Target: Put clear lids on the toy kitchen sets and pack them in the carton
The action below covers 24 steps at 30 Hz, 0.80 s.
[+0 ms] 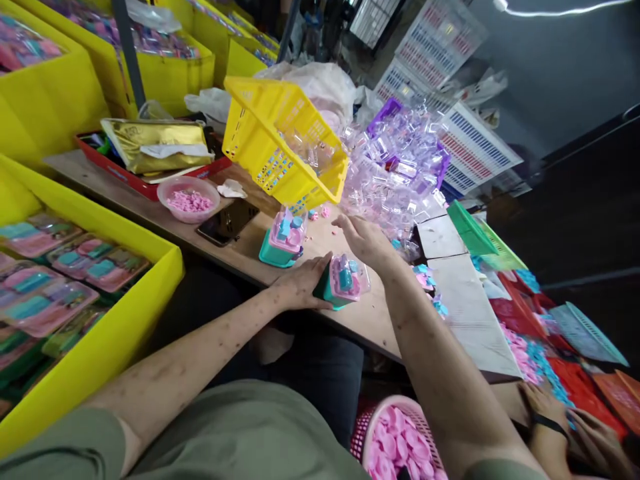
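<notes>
My left hand (303,283) is wrapped against the left side of a stack of small teal and pink plastic toy pieces under a clear cover (345,281) at the table's front edge. My right hand (367,241) hovers just behind that stack with its fingers stretched out and nothing in them. To the left stands a second, similar teal and pink stack (284,239), apart from both hands. A few tiny pink and blue pieces (320,213) lie behind it.
A tilted yellow basket (285,140) and a heap of clear plastic covers (395,160) stand behind. A pink bowl (189,199) and phone (229,222) lie left. Yellow bins (165,267) flank the table. Below is a pink basket (357,433). Another person's hands (547,407) show at right.
</notes>
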{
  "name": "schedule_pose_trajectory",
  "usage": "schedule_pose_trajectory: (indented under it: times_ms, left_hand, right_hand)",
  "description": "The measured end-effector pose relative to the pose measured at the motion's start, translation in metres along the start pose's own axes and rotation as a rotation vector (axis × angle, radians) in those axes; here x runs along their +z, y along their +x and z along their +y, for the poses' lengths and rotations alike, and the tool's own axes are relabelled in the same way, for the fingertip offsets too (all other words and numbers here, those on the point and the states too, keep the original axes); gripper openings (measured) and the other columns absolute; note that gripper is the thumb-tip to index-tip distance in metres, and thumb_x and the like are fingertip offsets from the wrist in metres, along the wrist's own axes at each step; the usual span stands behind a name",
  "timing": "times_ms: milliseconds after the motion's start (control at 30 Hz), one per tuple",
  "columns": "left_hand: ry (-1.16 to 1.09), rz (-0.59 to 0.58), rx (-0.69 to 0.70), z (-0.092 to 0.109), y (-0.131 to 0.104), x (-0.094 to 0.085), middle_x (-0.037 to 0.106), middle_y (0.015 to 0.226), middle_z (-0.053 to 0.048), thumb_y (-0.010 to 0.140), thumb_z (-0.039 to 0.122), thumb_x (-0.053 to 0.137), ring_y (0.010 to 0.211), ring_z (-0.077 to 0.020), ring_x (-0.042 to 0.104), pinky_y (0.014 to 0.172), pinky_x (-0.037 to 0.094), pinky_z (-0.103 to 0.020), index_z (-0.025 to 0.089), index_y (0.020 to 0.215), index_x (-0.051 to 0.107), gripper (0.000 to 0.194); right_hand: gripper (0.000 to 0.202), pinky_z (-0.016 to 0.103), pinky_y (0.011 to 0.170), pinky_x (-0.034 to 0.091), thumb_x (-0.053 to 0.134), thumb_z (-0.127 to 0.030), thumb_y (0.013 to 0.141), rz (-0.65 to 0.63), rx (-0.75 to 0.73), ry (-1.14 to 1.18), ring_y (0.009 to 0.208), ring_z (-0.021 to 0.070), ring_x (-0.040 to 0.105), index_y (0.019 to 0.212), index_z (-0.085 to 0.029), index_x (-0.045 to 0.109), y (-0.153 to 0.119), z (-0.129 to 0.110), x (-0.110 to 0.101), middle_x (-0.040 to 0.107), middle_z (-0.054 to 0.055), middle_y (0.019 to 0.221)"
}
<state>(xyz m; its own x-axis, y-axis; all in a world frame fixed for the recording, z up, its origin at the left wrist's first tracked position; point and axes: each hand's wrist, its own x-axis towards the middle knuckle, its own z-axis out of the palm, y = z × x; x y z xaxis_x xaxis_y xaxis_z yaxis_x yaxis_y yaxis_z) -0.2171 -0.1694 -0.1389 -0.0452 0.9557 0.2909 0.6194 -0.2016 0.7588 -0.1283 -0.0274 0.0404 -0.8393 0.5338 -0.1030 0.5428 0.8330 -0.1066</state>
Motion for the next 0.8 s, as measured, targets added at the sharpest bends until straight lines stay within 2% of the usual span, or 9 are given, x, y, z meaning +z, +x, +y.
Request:
schedule_pose_trajectory:
  times_ms: [100, 167, 267, 367, 433, 533, 633, 733, 800]
  left_hand:
    - [0.023, -0.002, -0.029, 0.005, 0.001, -0.002, 0.044, 0.181, -0.028, 0.084, 0.059, 0.098, 0.170, -0.0480, 0.043, 0.137, 0.042, -0.065, 0.019, 0.179, 0.023, 0.128]
    - [0.038, -0.003, -0.037, 0.006, 0.002, -0.003, 0.049, 0.176, -0.028, 0.083, 0.058, 0.099, 0.167, -0.0472, 0.047, 0.137, 0.043, -0.063, 0.017, 0.176, 0.028, 0.123]
    - [0.058, 0.000, -0.015, 0.006, 0.002, -0.003, 0.053, 0.172, -0.028, 0.084, 0.057, 0.099, 0.164, -0.0457, 0.052, 0.136, 0.044, -0.061, 0.015, 0.173, 0.031, 0.119]
    - [0.063, 0.006, 0.005, 0.004, 0.002, -0.002, 0.055, 0.169, -0.029, 0.084, 0.057, 0.098, 0.162, -0.0468, 0.054, 0.134, 0.044, -0.064, 0.015, 0.170, 0.034, 0.115]
    - [0.056, 0.005, -0.010, 0.007, 0.003, -0.003, 0.054, 0.169, -0.031, 0.083, 0.056, 0.099, 0.163, -0.0491, 0.052, 0.133, 0.044, -0.067, 0.015, 0.168, 0.035, 0.114]
    - [0.045, -0.003, -0.070, 0.016, 0.006, -0.006, 0.057, 0.166, -0.031, 0.079, 0.049, 0.101, 0.158, -0.0519, 0.057, 0.131, 0.047, -0.071, 0.015, 0.166, 0.037, 0.114]
    - [0.038, 0.000, -0.061, 0.021, 0.005, -0.012, 0.060, 0.165, -0.030, 0.074, 0.043, 0.103, 0.156, -0.0495, 0.061, 0.130, 0.050, -0.068, 0.016, 0.168, 0.035, 0.119]
    - [0.007, 0.080, -0.047, 0.016, -0.005, -0.020, 0.054, 0.172, -0.029, 0.077, 0.041, 0.100, 0.165, -0.0458, 0.054, 0.136, 0.047, -0.065, 0.019, 0.171, 0.031, 0.119]
    - [0.046, 0.151, -0.110, 0.006, -0.014, -0.026, 0.051, 0.176, -0.030, 0.085, 0.045, 0.094, 0.167, -0.0461, 0.050, 0.137, 0.044, -0.066, 0.019, 0.173, 0.029, 0.113]
  right_hand:
    - [0.065, 0.046, 0.128, 0.049, 0.032, -0.058, 0.124, -0.175, -0.041, -0.044, 0.147, 0.0345, 0.070, 0.150, -0.017, 0.074, 0.022, -0.008, 0.015, 0.075, 0.018, 0.155]
    - [0.062, 0.047, 0.133, 0.045, 0.035, -0.059, 0.123, -0.254, -0.053, -0.045, 0.154, 0.0346, 0.066, 0.159, -0.021, 0.070, 0.029, -0.005, 0.027, 0.071, 0.014, 0.164]
    - [0.056, 0.051, 0.137, 0.040, 0.041, -0.054, 0.123, -0.302, -0.040, -0.052, 0.161, 0.0370, 0.059, 0.165, -0.026, 0.065, 0.034, 0.007, 0.042, 0.063, 0.011, 0.173]
    - [0.047, 0.055, 0.133, 0.044, 0.053, -0.052, 0.119, -0.288, 0.009, -0.039, 0.155, 0.0397, 0.065, 0.155, -0.030, 0.074, 0.034, 0.014, 0.050, 0.069, 0.010, 0.167]
    - [0.046, 0.057, 0.128, 0.049, 0.059, -0.058, 0.116, -0.229, 0.055, -0.019, 0.148, 0.0404, 0.070, 0.147, -0.029, 0.078, 0.032, 0.010, 0.052, 0.076, 0.012, 0.157]
    - [0.056, 0.060, 0.117, 0.058, 0.065, -0.068, 0.111, -0.086, 0.114, 0.024, 0.131, 0.0416, 0.078, 0.138, -0.022, 0.080, 0.026, -0.005, 0.045, 0.084, 0.018, 0.135]
    - [0.057, 0.052, 0.103, 0.065, 0.054, -0.064, 0.116, 0.120, 0.132, 0.107, 0.110, 0.0350, 0.084, 0.141, -0.018, 0.077, 0.011, -0.014, 0.033, 0.085, 0.018, 0.127]
    - [0.052, 0.041, 0.099, 0.067, 0.039, -0.050, 0.121, 0.363, 0.141, 0.182, 0.113, 0.0269, 0.082, 0.151, -0.021, 0.069, -0.023, 0.004, 0.028, 0.081, 0.015, 0.137]
    - [0.047, 0.042, 0.109, 0.064, 0.045, -0.047, 0.119, 0.505, 0.183, 0.178, 0.127, 0.0268, 0.077, 0.150, -0.023, 0.070, -0.056, 0.031, 0.032, 0.077, 0.014, 0.143]
